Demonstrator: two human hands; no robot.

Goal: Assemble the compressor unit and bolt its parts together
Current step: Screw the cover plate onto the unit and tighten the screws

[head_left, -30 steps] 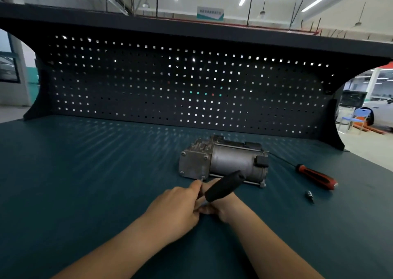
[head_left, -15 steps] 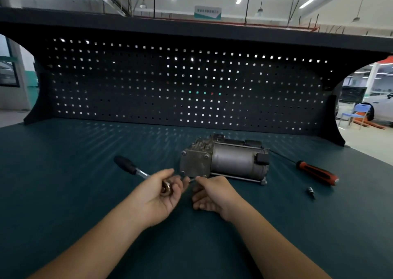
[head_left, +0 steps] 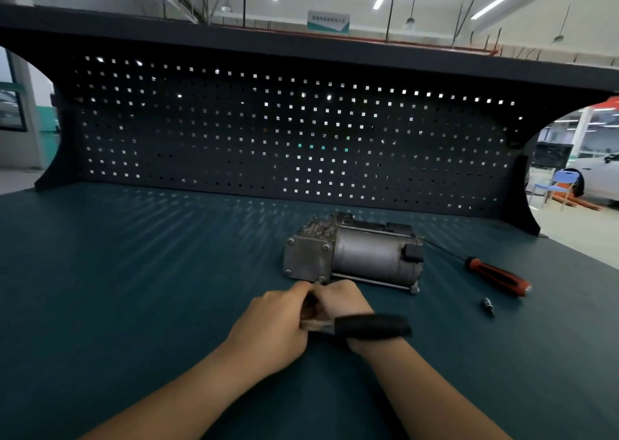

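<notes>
Grey compressor (head_left: 351,255) sits assembled on the bench (head_left: 134,272); left hand (head_left: 271,325) grips the ratchet (head_left: 371,325) at its lower corner, right hand (head_left: 341,302) curled alongside, hold hidden. Bolts (head_left: 325,247) look seated: final tightening, I'd judge.

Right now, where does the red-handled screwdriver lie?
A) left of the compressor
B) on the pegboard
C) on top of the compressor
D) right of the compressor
D: the screwdriver lies on the bench, right of the compressor and apart from it.

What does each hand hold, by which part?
The left hand grips the ratchet wrench at its metal head end; what the right hand holds cannot be told.
</notes>
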